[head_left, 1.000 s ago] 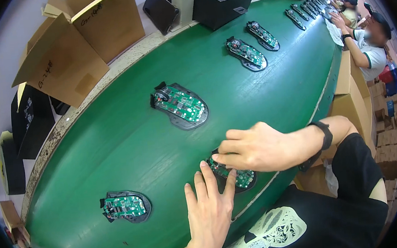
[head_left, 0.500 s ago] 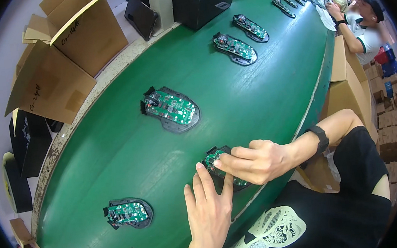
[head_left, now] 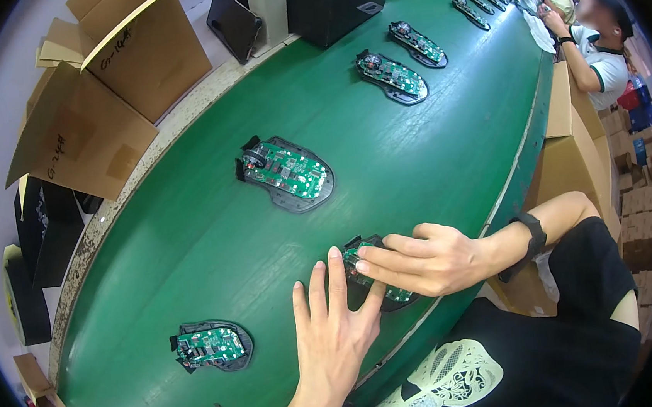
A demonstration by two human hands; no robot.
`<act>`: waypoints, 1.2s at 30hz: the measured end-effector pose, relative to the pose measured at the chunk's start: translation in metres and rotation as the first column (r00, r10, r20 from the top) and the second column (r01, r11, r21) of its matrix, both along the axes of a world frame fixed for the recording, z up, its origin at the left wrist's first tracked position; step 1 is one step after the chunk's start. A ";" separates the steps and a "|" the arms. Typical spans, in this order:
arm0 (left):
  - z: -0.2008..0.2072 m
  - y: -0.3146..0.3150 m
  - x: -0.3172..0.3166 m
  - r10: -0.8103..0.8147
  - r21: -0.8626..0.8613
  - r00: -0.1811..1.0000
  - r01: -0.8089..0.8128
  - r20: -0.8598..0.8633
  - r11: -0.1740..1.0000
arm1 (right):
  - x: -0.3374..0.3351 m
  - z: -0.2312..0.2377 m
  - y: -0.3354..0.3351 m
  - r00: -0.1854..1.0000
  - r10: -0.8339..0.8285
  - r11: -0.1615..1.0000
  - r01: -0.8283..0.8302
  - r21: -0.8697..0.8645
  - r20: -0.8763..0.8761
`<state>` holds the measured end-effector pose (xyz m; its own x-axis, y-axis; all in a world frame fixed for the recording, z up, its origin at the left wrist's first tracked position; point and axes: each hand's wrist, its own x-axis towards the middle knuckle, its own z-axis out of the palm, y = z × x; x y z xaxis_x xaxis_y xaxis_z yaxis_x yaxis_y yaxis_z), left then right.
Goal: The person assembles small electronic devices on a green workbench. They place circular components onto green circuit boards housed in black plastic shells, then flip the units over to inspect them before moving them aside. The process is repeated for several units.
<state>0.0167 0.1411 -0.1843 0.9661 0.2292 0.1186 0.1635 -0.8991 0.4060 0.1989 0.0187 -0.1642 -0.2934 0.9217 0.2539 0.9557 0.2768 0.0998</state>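
1. Circuit-board unit (head_left: 352, 257) lies on the green conveyor belt (head_left: 195, 215), directly under the right hand's fingertips and just beside the left index finger and thumb.
2. Left hand (head_left: 331, 346): fingers spread apart, the index tip and thumb touching the unit's edges, seemingly to steady it. Right hand (head_left: 439, 259): fingers bunched together with their tips on the board; whether they pinch a small part cannot be told.
3. Done, as far as shows: the green board sits in its dark base. Left, by judgement: the fingertip work at the unit's far end looks unfinished, and its board is uncovered.
4. Beyond the fingers, toward the upper left, rests a second unit (head_left: 288, 173), its board also bare; left of the left fingers lies a third unit (head_left: 213, 345), likewise uncovered. More units (head_left: 394, 76) line the belt farther off.
5. Well past the fingers stand cardboard boxes (head_left: 79, 132) and a black bin (head_left: 340, 4) of dark parts; right of the right fingers, beside the belt, is an open carton (head_left: 566, 155), with a co-worker (head_left: 604, 63) beyond.
6. Chief hindrance: the right fingers themselves hide the board's middle.
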 end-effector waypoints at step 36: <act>0.018 -0.013 -0.016 0.052 0.107 0.981 -0.033 -0.186 0.994 | -0.012 -0.009 0.006 0.879 -0.227 0.973 0.225 -0.055 -0.420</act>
<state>0.0011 0.1284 -0.1662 0.9630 0.2666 -0.0392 0.2670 -0.9250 0.2703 0.1865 0.0244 -0.1733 0.0567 0.9514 0.3026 0.9440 0.0475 -0.3265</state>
